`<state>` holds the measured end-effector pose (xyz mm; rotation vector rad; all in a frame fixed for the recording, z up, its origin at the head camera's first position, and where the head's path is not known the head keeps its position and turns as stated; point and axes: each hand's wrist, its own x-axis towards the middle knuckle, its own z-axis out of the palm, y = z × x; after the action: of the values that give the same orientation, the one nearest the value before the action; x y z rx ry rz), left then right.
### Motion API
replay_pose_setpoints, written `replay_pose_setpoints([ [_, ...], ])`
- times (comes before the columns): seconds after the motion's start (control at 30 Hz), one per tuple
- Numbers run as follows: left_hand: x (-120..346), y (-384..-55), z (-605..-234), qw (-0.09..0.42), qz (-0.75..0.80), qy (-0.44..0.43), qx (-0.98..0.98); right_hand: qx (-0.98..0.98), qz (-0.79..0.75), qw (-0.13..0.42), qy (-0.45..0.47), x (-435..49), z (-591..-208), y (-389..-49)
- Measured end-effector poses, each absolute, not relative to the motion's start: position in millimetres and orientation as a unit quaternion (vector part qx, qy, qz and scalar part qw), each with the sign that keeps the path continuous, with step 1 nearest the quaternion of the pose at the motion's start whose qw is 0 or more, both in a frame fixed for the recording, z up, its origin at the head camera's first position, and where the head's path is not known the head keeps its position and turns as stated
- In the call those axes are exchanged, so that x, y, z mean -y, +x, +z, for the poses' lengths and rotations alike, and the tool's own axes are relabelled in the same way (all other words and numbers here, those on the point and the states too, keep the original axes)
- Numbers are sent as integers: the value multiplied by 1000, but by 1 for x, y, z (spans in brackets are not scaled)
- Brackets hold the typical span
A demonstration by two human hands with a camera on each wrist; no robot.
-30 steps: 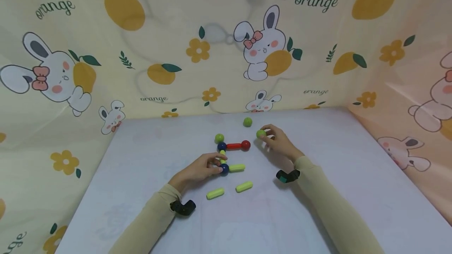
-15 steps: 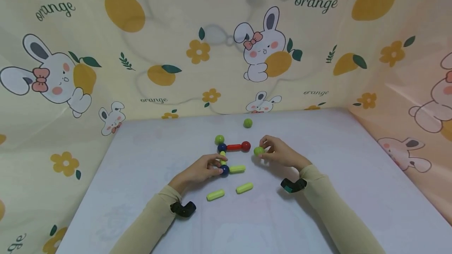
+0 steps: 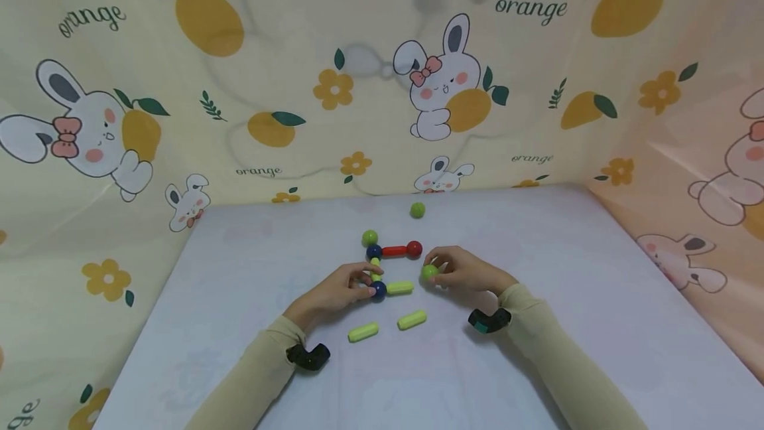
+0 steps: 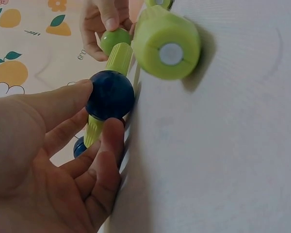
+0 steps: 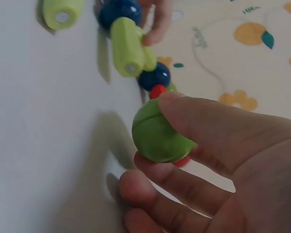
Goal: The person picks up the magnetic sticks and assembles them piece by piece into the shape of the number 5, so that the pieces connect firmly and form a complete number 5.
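With thumb and fingers my left hand (image 3: 337,290) pinches the near blue ball (image 4: 110,95) of a joined figure of balls and rods. A yellow-green rod (image 3: 400,288) sticks out to the right from that ball, and another yellow-green rod (image 3: 375,271) runs back to a second blue ball (image 3: 374,252). From the far blue ball a red rod (image 3: 394,251) leads to a red ball (image 3: 414,249). A green ball (image 3: 370,238) touches the far blue ball's back. Just right of the free rod end, my right hand (image 3: 468,271) pinches another green ball (image 5: 160,132), apart from the rod.
Two loose yellow-green rods, a left rod (image 3: 363,332) and a right rod (image 3: 412,320), lie in front of the figure. A third green ball (image 3: 418,210) rests farther back on the white table (image 3: 268,237). A patterned cloth (image 3: 370,118) rises behind the table.
My right hand has brought its green ball nearer to me and slightly left, close to the free end of the rod. The left hand keeps its hold on the near blue ball.
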<state>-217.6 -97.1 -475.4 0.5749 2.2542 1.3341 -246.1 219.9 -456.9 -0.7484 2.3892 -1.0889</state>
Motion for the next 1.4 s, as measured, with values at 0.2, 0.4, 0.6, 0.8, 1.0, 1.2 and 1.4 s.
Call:
replay_pose_setpoints([
  [0.2,96,-216,-475,230,478,200,-824,-858,-385,215,-264,-210,-459,-241],
  [0.4,97,-216,-474,232,478,198,-824,-856,-383,215,-271,-206,-459,-241],
  [0.6,98,-218,-473,234,483,200,-820,-851,-386,217,-281,-202,-456,-239],
  [0.8,97,-218,-473,231,482,200,-821,-852,-387,217,-278,-201,-456,-239],
  [1.0,95,-218,-473,230,479,197,-824,-857,-382,224,-264,-201,-456,-237],
  [1.2,95,-217,-473,234,480,192,-824,-855,-382,228,-267,-202,-455,-236],
  [1.4,96,-216,-473,233,485,198,-819,-851,-386,227,-275,-203,-456,-238],
])
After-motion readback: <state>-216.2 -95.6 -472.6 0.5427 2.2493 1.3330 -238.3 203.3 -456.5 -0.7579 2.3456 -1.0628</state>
